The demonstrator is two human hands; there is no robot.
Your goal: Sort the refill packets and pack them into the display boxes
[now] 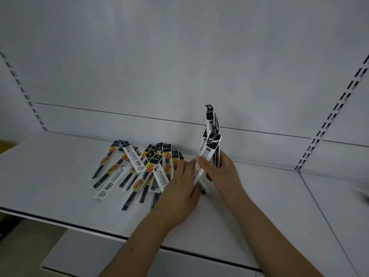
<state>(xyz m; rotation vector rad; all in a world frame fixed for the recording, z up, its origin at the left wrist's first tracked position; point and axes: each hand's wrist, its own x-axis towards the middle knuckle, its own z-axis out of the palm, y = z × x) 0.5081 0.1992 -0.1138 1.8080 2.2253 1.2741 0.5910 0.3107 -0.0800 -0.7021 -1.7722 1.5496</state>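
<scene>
Right hand (220,172) clenched round upright bundle of refill packets (209,148); left hand (179,188) flat on loose packets (129,168) on white shelf (60,186). Slick sleeves, likely to slide and fan out.

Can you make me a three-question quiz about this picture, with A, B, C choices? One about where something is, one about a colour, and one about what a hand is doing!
1. Where is the loose pile of packets?
A. on the white shelf
B. in a display box
C. on the floor

2. What colour are the packets' top ends?
A. green
B. pink
C. black

3. What is the right hand doing?
A. lying flat and empty
B. holding a bundle of packets upright
C. pointing at the wall

Answers: 1 A, the pile lies spread on the shelf. 2 C, each top strip is black. 3 B, its fingers wrap around the bundle, which stands up from the shelf.
</scene>
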